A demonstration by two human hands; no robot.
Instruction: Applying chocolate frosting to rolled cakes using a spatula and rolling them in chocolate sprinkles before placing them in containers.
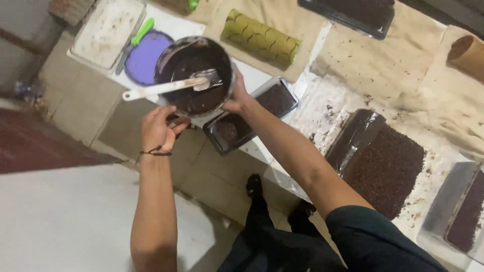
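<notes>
Two hands on one bowl [194, 75], that is what we have from the head camera. We see the left hand [159, 128] cupped under the near rim of the bowl, fingers curled against its lower edge, a dark cord bracelet [155, 152] on that wrist. Our right hand [237, 98] grips the bowl from the far side, thumb over the rim, so both hands are closed on the same vessel and set apart by its width. The bowl is tilted toward us and held off the table, its inside coated with dark chocolate mix. A spatula [166, 86] with a white handle lies across the opening, its blade sunk in the mix and smeared with it; neither hand touches the handle.

Just below the bowl and the right hand sits a clear plastic tray [252, 113] holding dark filling, at the edge of the table [262, 78]. Beyond the bowl we spot a round purple lid [143, 58], with a green-handled tool [138, 35] lying partly on it. Farther back lies a green roll cake [259, 38] with a dark wavy pattern, on beige cloth [383, 65]. To the right, a dark slab covered in chocolate sprinkles [388, 168] rests on crumb-strewn paper.
</notes>
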